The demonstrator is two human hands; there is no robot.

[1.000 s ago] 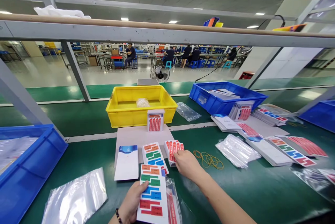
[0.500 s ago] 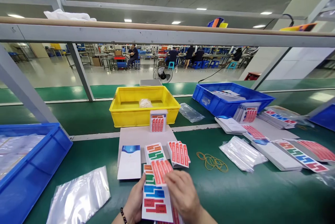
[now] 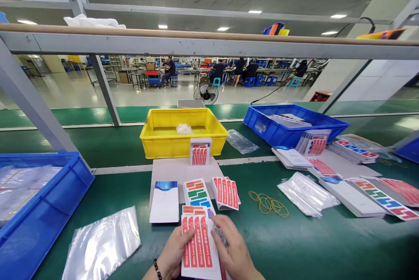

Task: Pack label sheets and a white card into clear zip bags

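My left hand (image 3: 173, 248), a dark bead bracelet on its wrist, grips a small stack of sticker sheets with its thumb on top. Uppermost is a white sheet with red strip labels (image 3: 198, 243); an orange-printed sheet shows above its top edge. My right hand (image 3: 235, 249) has curled fingers at the stack's right edge, closed on the sheets. Just beyond lie a sheet of coloured stickers (image 3: 198, 193), a pile of red label sheets (image 3: 225, 192) and a white booklet with a blue top (image 3: 164, 203).
A yellow bin (image 3: 166, 147) stands ahead, a blue bin (image 3: 278, 134) behind to the right, another blue bin (image 3: 75, 197) at left. Clear plastic bags (image 3: 104, 240) lie front left. Rubber bands (image 3: 268, 203) and more plastic bags (image 3: 306, 195) lie right. A shelf beam (image 3: 209, 44) crosses overhead.
The red label sheet, earlier raised in my right hand over the coloured sheet, now lies on the stack under my left thumb. My right hand has shifted to the stack's right edge.
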